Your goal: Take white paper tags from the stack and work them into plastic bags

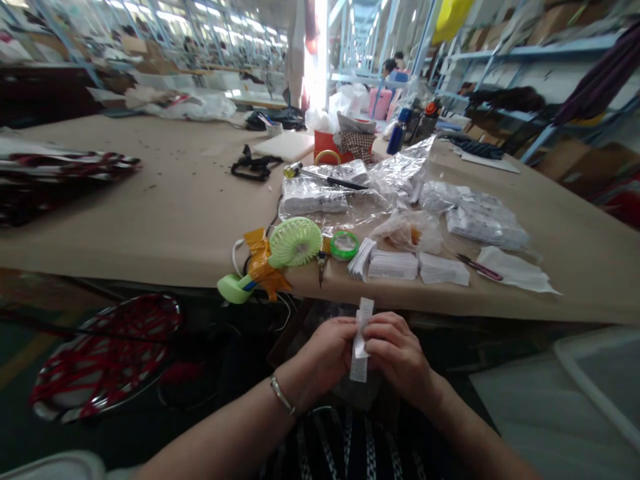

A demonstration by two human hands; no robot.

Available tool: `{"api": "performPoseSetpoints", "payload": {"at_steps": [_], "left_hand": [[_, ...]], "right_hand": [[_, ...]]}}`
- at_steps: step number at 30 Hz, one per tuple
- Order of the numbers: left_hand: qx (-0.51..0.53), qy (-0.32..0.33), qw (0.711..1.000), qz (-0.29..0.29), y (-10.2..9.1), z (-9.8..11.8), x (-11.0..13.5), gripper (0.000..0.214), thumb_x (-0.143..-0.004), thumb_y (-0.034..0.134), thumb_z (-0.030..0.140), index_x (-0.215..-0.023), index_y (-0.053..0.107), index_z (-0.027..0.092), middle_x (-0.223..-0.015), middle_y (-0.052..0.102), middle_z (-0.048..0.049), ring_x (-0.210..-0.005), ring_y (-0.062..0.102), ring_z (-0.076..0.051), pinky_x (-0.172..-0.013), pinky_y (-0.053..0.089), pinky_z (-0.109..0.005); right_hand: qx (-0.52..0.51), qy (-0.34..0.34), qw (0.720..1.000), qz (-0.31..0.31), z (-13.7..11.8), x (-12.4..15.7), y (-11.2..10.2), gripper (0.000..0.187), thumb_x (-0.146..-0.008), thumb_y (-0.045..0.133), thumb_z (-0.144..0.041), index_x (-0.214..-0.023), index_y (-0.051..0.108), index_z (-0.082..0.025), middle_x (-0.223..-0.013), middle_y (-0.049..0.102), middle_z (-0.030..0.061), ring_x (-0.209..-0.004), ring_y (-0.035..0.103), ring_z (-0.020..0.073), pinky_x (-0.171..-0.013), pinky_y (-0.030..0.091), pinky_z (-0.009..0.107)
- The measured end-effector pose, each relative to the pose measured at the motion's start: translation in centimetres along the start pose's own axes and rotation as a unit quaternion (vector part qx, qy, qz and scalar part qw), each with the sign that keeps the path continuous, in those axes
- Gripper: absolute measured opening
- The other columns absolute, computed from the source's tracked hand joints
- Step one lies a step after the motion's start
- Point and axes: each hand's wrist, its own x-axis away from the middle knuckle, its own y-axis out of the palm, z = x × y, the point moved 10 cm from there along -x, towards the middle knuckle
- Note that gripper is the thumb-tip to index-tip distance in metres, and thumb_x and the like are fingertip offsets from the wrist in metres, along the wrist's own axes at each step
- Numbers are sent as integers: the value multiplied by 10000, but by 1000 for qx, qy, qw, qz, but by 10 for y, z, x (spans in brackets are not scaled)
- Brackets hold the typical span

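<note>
Between both hands, just below the table's front edge, are thin white printed labels (359,369); they overlap, and I cannot tell how many there are. My left hand (327,350) pinches them from the left side. From the right, the bent fingers of my right hand (400,353) close on the same strips. Closest on the table above the hands lie stacks of white printed labels (393,265), one of them fanned out. A green tape roll (344,246) is to their left, and thread snips (479,267) with a dark pink handle rest to their right.
A green fan (296,242), taped with orange tape, hangs at the table edge. Behind the stacks are plastic-wrapped label bundles (315,197) with a hammer-like tool (325,177) on top. Bottles (399,131) stand farther back. A red-wrapped round stool (107,357) is at lower left.
</note>
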Motion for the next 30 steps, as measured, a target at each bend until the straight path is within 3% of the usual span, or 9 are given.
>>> {"api": "performPoseSetpoints", "payload": {"at_steps": [4, 8, 18, 22, 26, 30], "left_hand": [[23, 26, 999, 21, -9, 3, 2, 42, -595, 657, 83, -620, 629, 66, -563, 592, -31, -480, 514, -82, -476, 350, -204], [25, 29, 999, 20, -12, 3, 2, 64, -593, 660, 110, -640, 632, 76, -587, 601, -35, -498, 521, -90, -479, 338, -212], [29, 42, 998, 22, -12, 7, 4, 141, -574, 710, 155, -648, 618, 78, -611, 610, -44, -528, 534, -94, -492, 358, -199], [50, 38, 998, 16, -16, 2, 2, 216, -634, 726, 263, -675, 618, 81, -612, 598, -33, -506, 518, -82, -477, 358, -195], [29, 28, 999, 8, -18, -2, -1, 179, -620, 739, 188, -699, 627, 72, -634, 610, -35, -526, 543, -80, -495, 379, -185], [13, 26, 999, 16, -20, -3, 0, 115, -675, 691, 163, -693, 617, 76, -609, 602, -32, -509, 549, -85, -508, 411, -196]], "right_hand": [[37, -31, 998, -43, -14, 0, 21, 142, -862, 488, -106, -846, 599, -195, -914, 656, 35, -999, 553, 177, -929, 415, 402], [73, -33, 994, -80, -17, 1, 28, 166, -868, 471, -98, -835, 600, -198, -916, 668, 20, -1035, 549, 166, -989, 356, 390], [101, -18, 990, -93, -21, 3, 34, 192, -883, 436, -113, -816, 598, -192, -872, 668, 24, -1023, 556, 175, -1001, 339, 383], [101, -12, 991, -91, -20, 2, 34, 198, -884, 434, -116, -801, 597, -191, -861, 673, 34, -999, 567, 183, -979, 358, 387], [73, -5, 994, -86, -21, 1, 32, 158, -860, 473, -103, -863, 599, -198, -909, 677, 35, -1013, 570, 188, -977, 366, 395], [-13, 73, 996, -43, -3, 5, 22, 167, -830, 542, -170, -988, 580, -206, -971, 649, 55, -1003, 563, 210, -936, 412, 410]]}}
